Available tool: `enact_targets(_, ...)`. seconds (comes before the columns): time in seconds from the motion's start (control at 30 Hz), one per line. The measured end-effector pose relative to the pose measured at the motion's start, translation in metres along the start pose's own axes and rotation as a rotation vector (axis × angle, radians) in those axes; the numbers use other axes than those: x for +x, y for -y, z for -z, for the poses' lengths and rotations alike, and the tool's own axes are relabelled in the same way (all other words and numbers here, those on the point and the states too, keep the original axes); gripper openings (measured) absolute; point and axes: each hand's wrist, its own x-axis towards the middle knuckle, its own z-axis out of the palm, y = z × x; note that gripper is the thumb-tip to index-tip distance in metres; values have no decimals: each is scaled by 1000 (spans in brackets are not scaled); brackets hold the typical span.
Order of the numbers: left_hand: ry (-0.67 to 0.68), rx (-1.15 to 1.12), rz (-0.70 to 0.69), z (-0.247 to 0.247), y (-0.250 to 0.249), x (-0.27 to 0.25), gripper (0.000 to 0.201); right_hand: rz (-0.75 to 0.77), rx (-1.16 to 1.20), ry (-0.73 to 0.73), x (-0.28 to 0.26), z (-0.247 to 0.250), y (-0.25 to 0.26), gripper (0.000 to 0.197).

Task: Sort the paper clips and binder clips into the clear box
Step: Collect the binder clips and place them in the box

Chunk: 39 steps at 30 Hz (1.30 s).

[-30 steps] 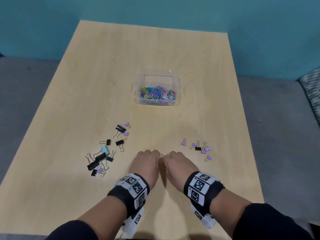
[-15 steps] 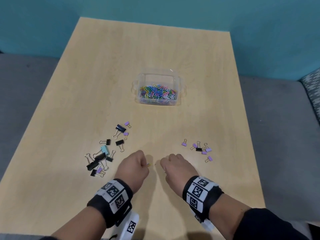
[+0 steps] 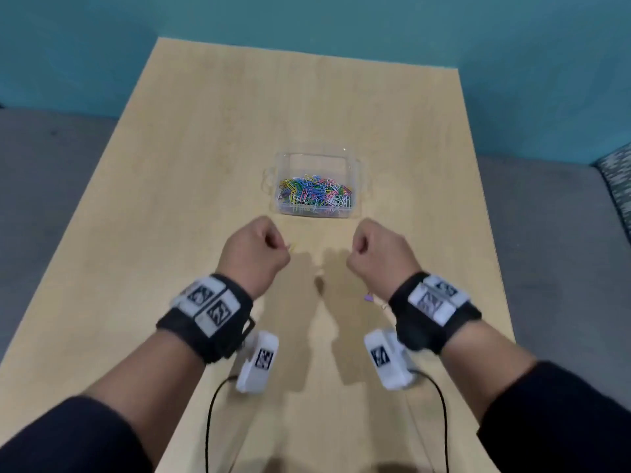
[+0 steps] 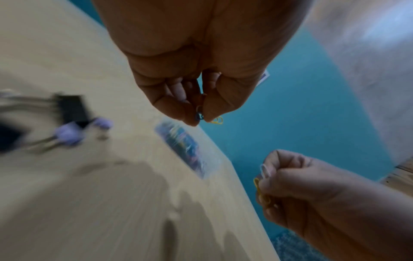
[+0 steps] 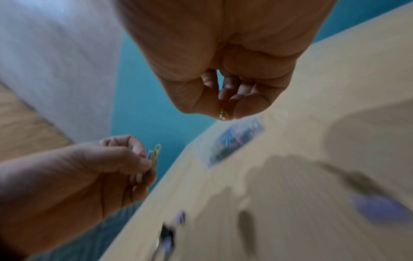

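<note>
I hold my left hand (image 3: 254, 252) and right hand (image 3: 379, 256) raised just short of the clear box (image 3: 316, 186), each pinching paper clips (image 4: 215, 120) between thumb and fingertips. Risk: loose pinches could drop clips outside the box. The left yellow clip's long axis points toward the box.

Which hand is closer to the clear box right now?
Neither clearly. The left hand is just short of the clear box off its near-left corner, the right hand off its near-right corner. Each hand pinches paper clips, neither over the box yet.
</note>
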Motion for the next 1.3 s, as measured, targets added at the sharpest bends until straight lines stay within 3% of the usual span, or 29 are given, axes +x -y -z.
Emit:
enact_targets(0.13,-75,25,-87,-3,-42,64,21,-8,-8,-89,72,23,30,17)
enact_targets(0.23,-2,85,-131,-10,-55,90,15,-28,-19,-26,101,26,40,13)
enact_targets(0.3,33,145,-153,-5,-46,96,30,-34,-10,-6,103,33,35,26)
enact_targets(0.4,-18,142,-162,24,-14,84,36,-14,-10,-70,79,53,8,32)
enact_targets(0.53,45,329,13,62,44,44,32,-153,-181,27,9,65,-50,32)
enact_targets(0.7,153,382,148,73,79,10,31,-370,-332,210,-62,34,-96,16)
enact_targets(0.87,41,322,207,87,102,-2,27,-478,-265,106,-84,-4,-103,20)
enact_targets(1.03,77,412,178,87,107,-15,28,-528,-345,108,-83,-8,-94,17)
enact_targets(1.17,151,477,54,60,83,-9,32,-517,-378,110,-86,-12,-82,15)
enact_targets(1.3,221,632,-35,27,65,11,20,-554,-234,38,-89,-8,-79,12)
